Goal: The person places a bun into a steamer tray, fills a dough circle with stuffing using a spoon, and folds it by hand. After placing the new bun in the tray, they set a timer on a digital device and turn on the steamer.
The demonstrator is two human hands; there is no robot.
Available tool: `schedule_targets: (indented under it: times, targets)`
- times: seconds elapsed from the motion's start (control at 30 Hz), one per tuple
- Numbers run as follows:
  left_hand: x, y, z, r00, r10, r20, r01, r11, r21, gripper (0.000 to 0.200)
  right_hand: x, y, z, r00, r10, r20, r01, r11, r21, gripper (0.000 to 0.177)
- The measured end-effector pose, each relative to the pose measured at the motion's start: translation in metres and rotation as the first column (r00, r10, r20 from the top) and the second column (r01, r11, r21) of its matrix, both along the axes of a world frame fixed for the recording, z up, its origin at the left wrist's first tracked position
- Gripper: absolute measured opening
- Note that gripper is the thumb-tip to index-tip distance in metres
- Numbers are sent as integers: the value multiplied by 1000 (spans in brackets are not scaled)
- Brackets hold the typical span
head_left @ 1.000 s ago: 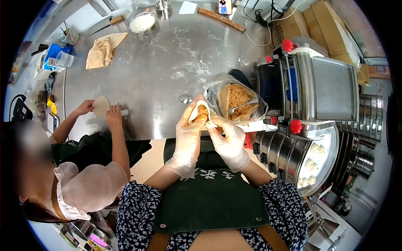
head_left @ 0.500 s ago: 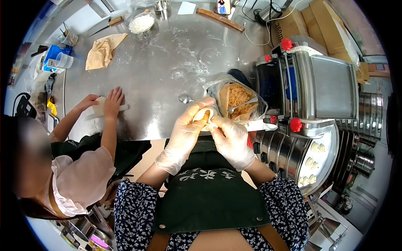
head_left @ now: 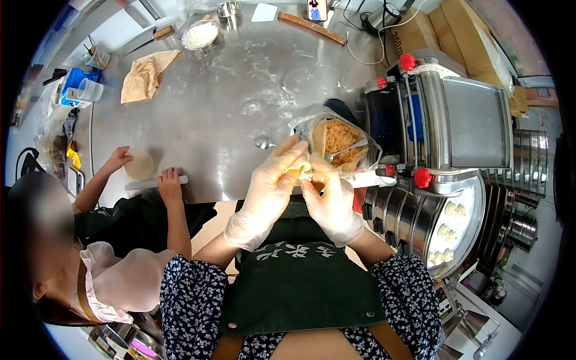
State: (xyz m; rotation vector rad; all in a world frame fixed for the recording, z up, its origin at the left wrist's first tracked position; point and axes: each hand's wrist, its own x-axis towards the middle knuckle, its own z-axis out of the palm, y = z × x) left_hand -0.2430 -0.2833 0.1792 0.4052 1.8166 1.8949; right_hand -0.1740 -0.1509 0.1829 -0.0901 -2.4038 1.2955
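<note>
Both my hands wear clear gloves and meet over the front edge of the steel table. My left hand (head_left: 273,183) cups a pale dough wrapper (head_left: 305,170) between thumb and fingers. Pinching the same wrapper from the other side is my right hand (head_left: 330,195). My fingers hide much of the wrapper, and its filling barely shows. Just beyond my right hand lies an open plastic bag of crumbly brown filling (head_left: 341,137), with a utensil stuck in it. A metal spoon (head_left: 263,142) rests on the table beyond my left hand.
A co-worker at left has one hand on a round dough sheet (head_left: 139,164) and the other at a white rolling pin (head_left: 157,183). A dough machine (head_left: 438,120) stands right, above a steamer tray (head_left: 459,231) with several pleated buns. A cloth (head_left: 147,77) lies far left.
My fingers have closed further around the wrapper, hiding its opening. The co-worker's hands have moved apart; the round dough sheet now lies exposed behind the rolling pin.
</note>
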Motion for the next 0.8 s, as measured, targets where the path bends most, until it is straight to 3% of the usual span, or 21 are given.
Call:
schedule_targets:
  times: [0.03, 0.1, 0.13, 0.17, 0.23, 0.27, 0.37, 0.4, 0.5, 0.6, 0.7, 0.8]
  targets:
    - [-1, 1, 2, 997, -17, -76, 14, 999, -43, 45, 1, -1, 2, 998, -40, 56, 42, 998, -40, 48]
    - [-2, 2, 7, 973, -61, -222, 32, 991, -131, 47, 0, 3, -4, 999, -30, -43, 33, 997, 76, 45]
    - [0, 6, 4, 987, 6, -162, -17, 998, -63, 48, -2, 2, -4, 994, -37, -103, 47, 994, 94, 43]
    - [4, 9, 4, 994, 92, 56, -96, 993, 68, 49, -4, 2, -5, 986, -43, -163, 61, 992, 111, 41]
    - [13, 16, 6, 857, 158, 491, -316, 913, 258, 49, -8, -2, -5, 974, -68, -215, 87, 993, 82, 42]
    - [18, 20, 5, 837, 177, 518, -363, 888, 283, 49, -9, -3, -5, 967, -83, -240, 102, 992, 68, 42]
    - [21, 26, -6, 899, 277, 339, -369, 896, 246, 48, -8, -3, -10, 986, -67, -154, 73, 997, 39, 42]
    - [20, 27, -9, 932, 239, 271, -327, 878, 350, 47, -7, -3, -11, 992, -74, -104, 78, 997, 29, 42]
    - [13, 23, -6, 983, 164, 86, -174, 977, 126, 42, -8, 2, -7, 997, -72, -30, 73, 996, 57, 42]
    - [9, 20, -3, 974, 102, 201, -177, 898, 403, 39, -11, 10, 1, 994, 1, -110, 17, 986, 165, 44]
    - [8, 14, 3, 971, 68, 229, -154, 911, 384, 38, -11, 14, -9, 981, 50, -189, -15, 983, 183, 44]
    - [6, 14, 5, 993, 78, 84, -90, 985, 144, 39, -10, 11, -4, 993, 19, -114, -5, 993, 121, 40]
